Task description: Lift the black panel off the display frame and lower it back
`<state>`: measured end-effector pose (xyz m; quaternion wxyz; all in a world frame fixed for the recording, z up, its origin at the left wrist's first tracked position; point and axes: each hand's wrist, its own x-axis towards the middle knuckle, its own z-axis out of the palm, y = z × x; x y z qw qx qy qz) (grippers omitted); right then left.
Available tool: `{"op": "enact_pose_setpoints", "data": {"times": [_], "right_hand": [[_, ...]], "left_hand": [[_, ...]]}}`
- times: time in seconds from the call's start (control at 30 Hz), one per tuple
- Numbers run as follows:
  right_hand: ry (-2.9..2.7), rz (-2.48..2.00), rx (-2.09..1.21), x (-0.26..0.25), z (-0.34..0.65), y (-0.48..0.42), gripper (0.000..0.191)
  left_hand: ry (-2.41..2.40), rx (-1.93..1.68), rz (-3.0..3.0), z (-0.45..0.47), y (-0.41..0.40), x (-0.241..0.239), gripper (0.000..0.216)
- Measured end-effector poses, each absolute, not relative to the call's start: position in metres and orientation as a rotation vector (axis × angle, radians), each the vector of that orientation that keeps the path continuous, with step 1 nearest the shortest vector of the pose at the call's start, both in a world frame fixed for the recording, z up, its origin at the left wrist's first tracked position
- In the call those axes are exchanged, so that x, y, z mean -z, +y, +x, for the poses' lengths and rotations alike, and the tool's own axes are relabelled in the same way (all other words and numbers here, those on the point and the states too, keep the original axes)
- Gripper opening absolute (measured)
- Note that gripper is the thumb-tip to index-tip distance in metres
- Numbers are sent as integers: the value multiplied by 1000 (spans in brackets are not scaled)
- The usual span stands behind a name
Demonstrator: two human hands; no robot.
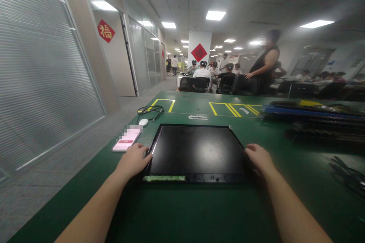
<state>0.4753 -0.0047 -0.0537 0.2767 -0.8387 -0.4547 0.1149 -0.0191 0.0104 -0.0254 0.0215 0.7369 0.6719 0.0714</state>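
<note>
A black LCD screen panel (199, 152) is in front of me at the green table, face up. A green strip (164, 178) runs along the left part of its near edge. My left hand (135, 159) grips the panel's left edge, the thumb at the frame and the other fingers bent around the side. On the opposite side, my right hand (260, 159) holds the right edge, its fingertips partly hidden. Whether the panel rests fully on the table or is slightly raised, I cannot tell.
Left of the panel lie a phone (127, 140), a white mouse-like object (143, 122) and a coiled black cable (150, 113). Stacked dark panels (319, 121) and more cables (348, 174) are at right. Yellow tape (234, 109) marks the far tabletop (188, 100). A person (266, 62) stands beyond.
</note>
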Motion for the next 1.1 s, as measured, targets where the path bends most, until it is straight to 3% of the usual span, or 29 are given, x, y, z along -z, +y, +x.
{"op": "enact_pose_setpoints", "data": {"times": [0.13,0.3,0.53,0.77,1.1], "right_hand": [[-1286,-2266,-367,59,476,-2,37],[-1315,-2259,-350,60,476,-3,38],[-1353,-2252,-289,62,478,-3,31],[-1338,-2269,-329,60,476,-5,35],[-1336,-2290,-353,52,470,-8,35]], "left_hand": [[2049,-236,2243,-24,17,28,51],[1839,-523,2153,-26,23,28,39],[1755,-991,1498,-14,15,16,30],[1480,-1172,791,9,1,-2,50],[1279,-1219,599,14,3,-2,56]]}}
